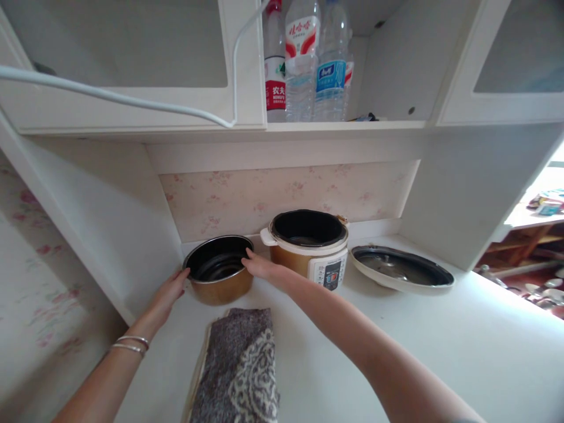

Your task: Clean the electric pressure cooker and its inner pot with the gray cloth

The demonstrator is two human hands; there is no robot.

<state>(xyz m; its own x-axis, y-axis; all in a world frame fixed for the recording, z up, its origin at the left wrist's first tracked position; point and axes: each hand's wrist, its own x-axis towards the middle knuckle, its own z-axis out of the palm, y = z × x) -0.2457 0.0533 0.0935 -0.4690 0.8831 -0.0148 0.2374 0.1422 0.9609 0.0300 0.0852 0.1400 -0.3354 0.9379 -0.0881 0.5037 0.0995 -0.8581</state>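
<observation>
A round inner pot (224,289), gold outside and black inside, stands on the white counter at the left. My left hand (173,289) grips its left rim, two metal bangles on the wrist. On the opposite side, the fingers of my right hand (258,264) hold the right rim, thumb side up. Just right of the pot is the electric cooker (288,258), white and gold, with a dark open cavity and a control panel on its front. The cooker's lid (399,270) lies upside down further right. A folded grey patterned cloth (244,364) lies in front of the pot.
Above the counter, an open cupboard shelf holds several plastic bottles (302,64). A white cable (145,104) hangs across the cupboard front at upper left. White side panels (467,194) close in the counter, with a floral wall behind.
</observation>
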